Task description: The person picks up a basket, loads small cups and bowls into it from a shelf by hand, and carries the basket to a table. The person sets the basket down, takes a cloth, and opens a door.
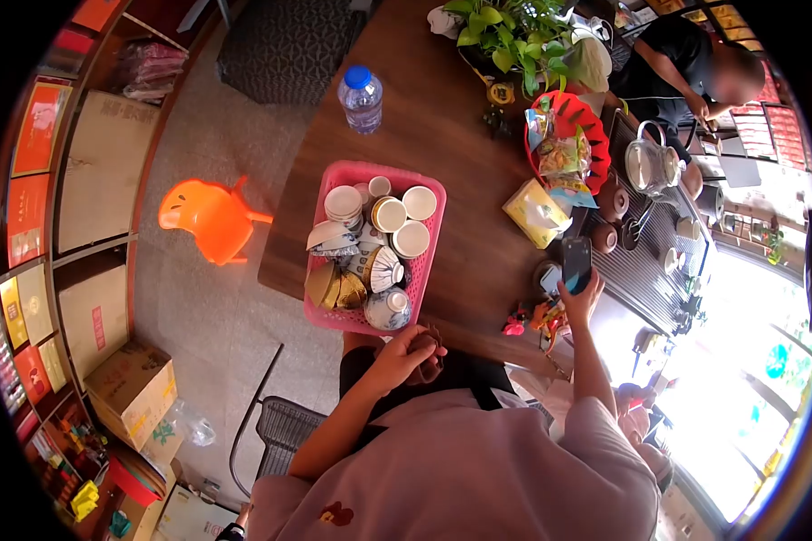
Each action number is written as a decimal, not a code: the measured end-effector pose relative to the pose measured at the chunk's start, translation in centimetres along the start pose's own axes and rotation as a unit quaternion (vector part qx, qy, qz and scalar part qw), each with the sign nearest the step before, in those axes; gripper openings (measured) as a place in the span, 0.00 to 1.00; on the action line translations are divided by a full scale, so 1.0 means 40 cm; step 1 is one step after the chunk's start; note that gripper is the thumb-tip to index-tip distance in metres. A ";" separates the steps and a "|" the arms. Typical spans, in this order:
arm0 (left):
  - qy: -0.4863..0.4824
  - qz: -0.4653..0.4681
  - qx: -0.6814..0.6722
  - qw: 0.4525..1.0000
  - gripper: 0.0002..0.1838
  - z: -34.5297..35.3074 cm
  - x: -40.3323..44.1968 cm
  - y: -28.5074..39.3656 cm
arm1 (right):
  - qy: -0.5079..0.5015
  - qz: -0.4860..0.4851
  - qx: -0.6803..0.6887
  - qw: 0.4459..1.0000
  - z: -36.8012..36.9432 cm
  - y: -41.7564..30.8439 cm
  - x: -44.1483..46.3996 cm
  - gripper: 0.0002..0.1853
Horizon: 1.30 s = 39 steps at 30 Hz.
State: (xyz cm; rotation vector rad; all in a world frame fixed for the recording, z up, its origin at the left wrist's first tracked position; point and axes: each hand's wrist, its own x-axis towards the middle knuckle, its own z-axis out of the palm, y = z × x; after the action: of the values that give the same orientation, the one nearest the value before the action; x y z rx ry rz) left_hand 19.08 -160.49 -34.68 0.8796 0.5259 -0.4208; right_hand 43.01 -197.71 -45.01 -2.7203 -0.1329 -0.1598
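My left hand [404,357] is closed around a small brown cup [430,357], just below the near edge of a pink plastic basket [438,207]. Several white cups and patterned bowls fill the basket, among them a round blue-and-white piece [388,309], a fluted cup [384,270] and a gold-coloured bowl [345,290]. Over the table's right side, my right hand [585,298] grips a dark smartphone [576,261], held upright at its lower end. Small colourful figurines [543,317] sit beside that hand.
On the wooden table [474,261] stand a blue-capped water bottle [361,101], a tissue pack [537,214], a red snack basket [595,135] and a potted plant [514,32]. A tea tray [645,261] carries a glass kettle [651,164]. Another person [681,68] sits far right.
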 end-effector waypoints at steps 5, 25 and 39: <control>0.015 -0.012 -0.012 1.000 0.10 -0.003 -0.016 0.002 | 0.018 -0.072 0.007 0.997 0.048 0.021 0.066 0.47; 0.241 -0.017 -0.212 0.947 0.12 -0.286 -0.176 -0.195 | -0.080 -0.022 0.260 0.962 0.092 -0.418 0.032 0.19; 0.352 0.045 -0.160 0.921 0.11 -0.279 -0.086 -0.113 | -0.239 -0.169 0.218 0.931 0.330 -0.796 0.244 0.22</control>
State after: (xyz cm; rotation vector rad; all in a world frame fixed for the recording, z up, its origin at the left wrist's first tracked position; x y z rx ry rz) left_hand 11.00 -153.56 -41.27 0.7157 1.1763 0.0896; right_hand 50.18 -162.65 -43.14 -2.2183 -0.6903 0.3975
